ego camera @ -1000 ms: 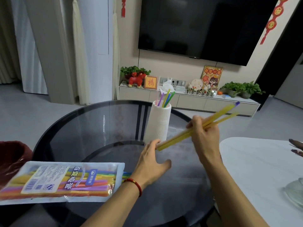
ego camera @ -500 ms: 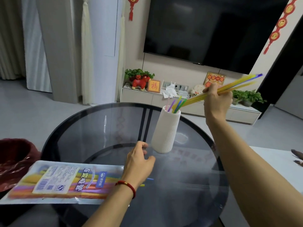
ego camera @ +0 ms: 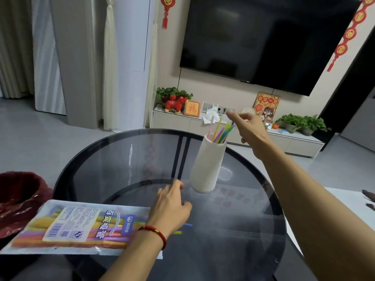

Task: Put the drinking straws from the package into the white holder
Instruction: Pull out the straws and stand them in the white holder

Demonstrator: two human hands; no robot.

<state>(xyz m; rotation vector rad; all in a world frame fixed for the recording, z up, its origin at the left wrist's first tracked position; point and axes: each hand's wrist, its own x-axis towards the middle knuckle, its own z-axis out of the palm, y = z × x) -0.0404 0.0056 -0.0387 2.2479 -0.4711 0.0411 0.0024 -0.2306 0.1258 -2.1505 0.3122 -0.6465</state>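
Straws (ego camera: 222, 131) are standing in the white holder (ego camera: 209, 165). Right hand (ego camera: 248, 126) is hovering beside them, loose, holding nothing. Left hand (ego camera: 172, 205) is resting relaxed by the package (ego camera: 81, 228), likely needing another bunch.

The round table (ego camera: 121, 159) is dark glossy glass. The white holder (ego camera: 207, 169) looks matt and ribbed. The straw package (ego camera: 81, 226) is shiny clear plastic with a paper-like label.
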